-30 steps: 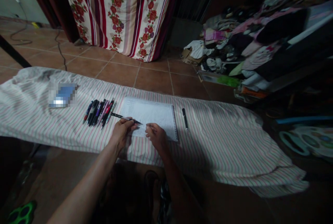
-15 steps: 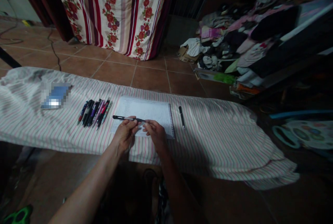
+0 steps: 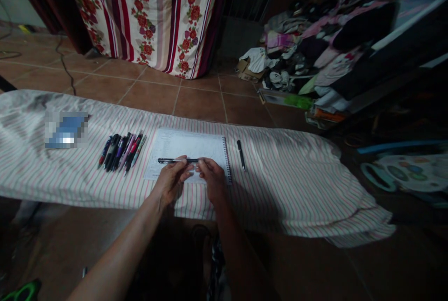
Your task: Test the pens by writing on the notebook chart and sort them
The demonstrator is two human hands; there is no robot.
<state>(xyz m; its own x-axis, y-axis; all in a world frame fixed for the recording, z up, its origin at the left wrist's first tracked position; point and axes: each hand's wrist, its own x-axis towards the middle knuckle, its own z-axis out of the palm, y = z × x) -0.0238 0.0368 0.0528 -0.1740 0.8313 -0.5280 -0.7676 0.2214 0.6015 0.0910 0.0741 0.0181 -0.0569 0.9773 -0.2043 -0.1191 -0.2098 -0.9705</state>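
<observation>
A dark pen [image 3: 167, 160] lies level between my two hands, above a spiral notebook [image 3: 191, 144] with an open page. My left hand [image 3: 171, 175] pinches the pen's middle with thumb and fingers. At the pen's right end, my right hand [image 3: 212, 175] is closed on it with the fingertips. Right of the notebook's spiral edge rests another black pen [image 3: 241, 155] on the striped cloth. Several pens [image 3: 121, 152] in dark, purple, pink and red colours lie side by side left of the notebook.
The striped cloth [image 3: 290, 179] covers a long surface. At its left lies a blurred-out blue rectangular object [image 3: 66, 130]. Behind are a tiled floor [image 3: 150, 88] and a flowered curtain [image 3: 157, 16]. Heaped clothes [image 3: 308, 44] fill the right back.
The view has shifted slightly, moving the scene left. The pen has moved a little rightward over the notebook, and my right hand's fingers now lie over its end.
</observation>
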